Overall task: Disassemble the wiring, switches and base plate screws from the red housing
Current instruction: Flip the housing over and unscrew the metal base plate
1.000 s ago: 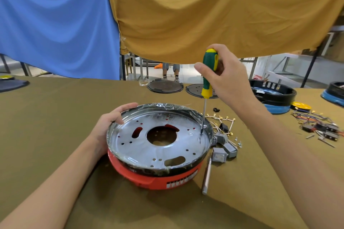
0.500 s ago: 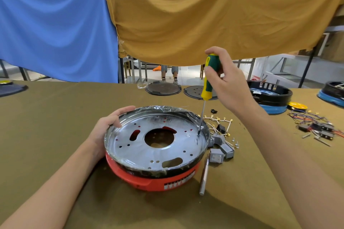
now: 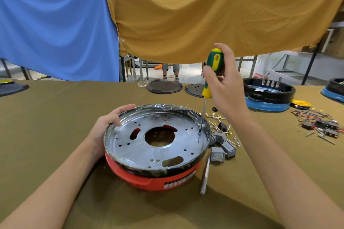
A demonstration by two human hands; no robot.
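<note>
The right hand (image 3: 226,87) grips the green-and-yellow plastic handle of a screwdriver (image 3: 212,72), fingers curled round it, holding it nearly upright. Its thin steel shaft runs down to the right side of the shiny round metal base plate (image 3: 158,143), the tip resting on the plate near its rim. The left hand (image 3: 108,126) clasps the plate's left rim, thumb hooked over the edge, fingers hidden behind it. The plate sits atop the round red plastic housing (image 3: 149,180), which stands on the olive-brown cloth-covered table (image 3: 55,117) directly before the person. A white label with dark marks on the housing's front is too small to read.

Just right of the housing lie grey plastic rocker switches (image 3: 223,147), pale wires with brass terminals (image 3: 217,117), small screws (image 3: 237,140) and a slim grey metal tool (image 3: 204,176). Farther right are a blue-and-black housing (image 3: 268,96) and a heap of dark switches and coloured wiring (image 3: 320,122). Blue (image 3: 55,24) and mustard (image 3: 204,9) cloths hang behind.
</note>
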